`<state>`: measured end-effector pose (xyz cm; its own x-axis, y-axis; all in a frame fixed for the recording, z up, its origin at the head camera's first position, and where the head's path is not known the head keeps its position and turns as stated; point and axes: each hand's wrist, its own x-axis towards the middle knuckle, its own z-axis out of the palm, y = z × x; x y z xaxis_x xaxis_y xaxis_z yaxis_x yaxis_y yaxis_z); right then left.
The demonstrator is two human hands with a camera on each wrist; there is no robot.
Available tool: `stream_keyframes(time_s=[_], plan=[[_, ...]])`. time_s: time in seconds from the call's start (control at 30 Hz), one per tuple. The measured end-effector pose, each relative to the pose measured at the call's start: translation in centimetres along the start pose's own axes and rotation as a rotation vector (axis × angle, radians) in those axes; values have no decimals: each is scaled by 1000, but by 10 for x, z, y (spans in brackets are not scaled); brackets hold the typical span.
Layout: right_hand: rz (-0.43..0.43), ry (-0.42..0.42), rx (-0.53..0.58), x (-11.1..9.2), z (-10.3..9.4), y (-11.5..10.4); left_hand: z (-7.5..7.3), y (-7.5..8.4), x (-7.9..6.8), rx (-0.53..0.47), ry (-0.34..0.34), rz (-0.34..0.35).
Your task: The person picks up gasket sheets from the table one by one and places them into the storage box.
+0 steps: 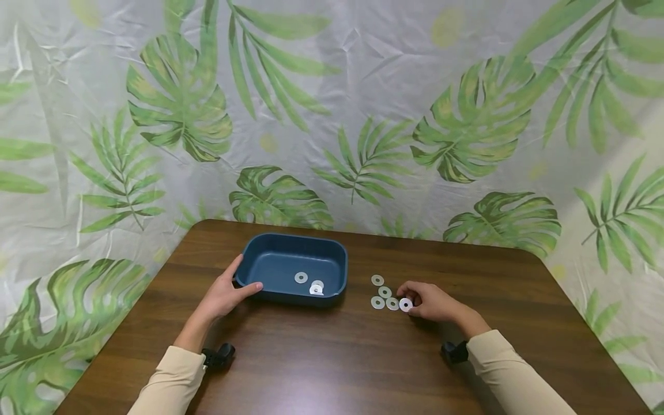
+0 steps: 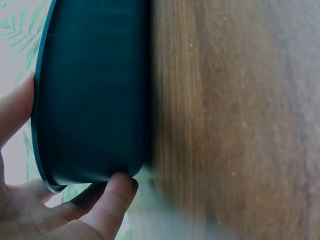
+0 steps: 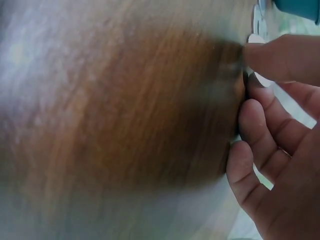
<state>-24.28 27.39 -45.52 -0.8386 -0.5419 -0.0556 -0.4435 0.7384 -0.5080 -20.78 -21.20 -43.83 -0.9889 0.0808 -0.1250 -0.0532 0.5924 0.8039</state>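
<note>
My left hand point(image 1: 220, 297) holds the left end of a dark blue rectangular tub point(image 1: 297, 299), its thumb over the near rim and fingers against the outer wall. In the left wrist view, fingertips touch the tub's outer side point(image 2: 92, 95). Inside lie a few flat washers, one point(image 1: 301, 278) apart from the others. On the table at right, my right hand point(image 1: 433, 302) pinches a pale washer point(image 1: 406, 305) between thumb and finger. The right wrist view shows that washer point(image 3: 261, 79) partly hidden by the thumb. Several more washers point(image 1: 385, 292) lie just left of it.
The brown wooden table point(image 1: 332, 357) has rounded far corners. Behind it hangs a pale sheet point(image 1: 373, 86) printed with green leaves. Each wrist wears a small black camera, one point(image 1: 220, 355) on the left and another point(image 1: 454, 351) on the right.
</note>
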Motion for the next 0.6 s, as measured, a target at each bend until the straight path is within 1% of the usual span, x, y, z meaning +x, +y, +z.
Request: stream_keyframes(time_s=[0.23,0.4,0.53,0.6], plan=[[-12,-28,26,-2,-1,1,1,-1,0,3,1,10],[-18,-3,9,-2,1,2,1,1,-1,-4,19,24],[-30,9,8,-2,2,4,1,0,0,3,16,17],[-27,14,6,-2,2,5,1,0,0,2,2,9]])
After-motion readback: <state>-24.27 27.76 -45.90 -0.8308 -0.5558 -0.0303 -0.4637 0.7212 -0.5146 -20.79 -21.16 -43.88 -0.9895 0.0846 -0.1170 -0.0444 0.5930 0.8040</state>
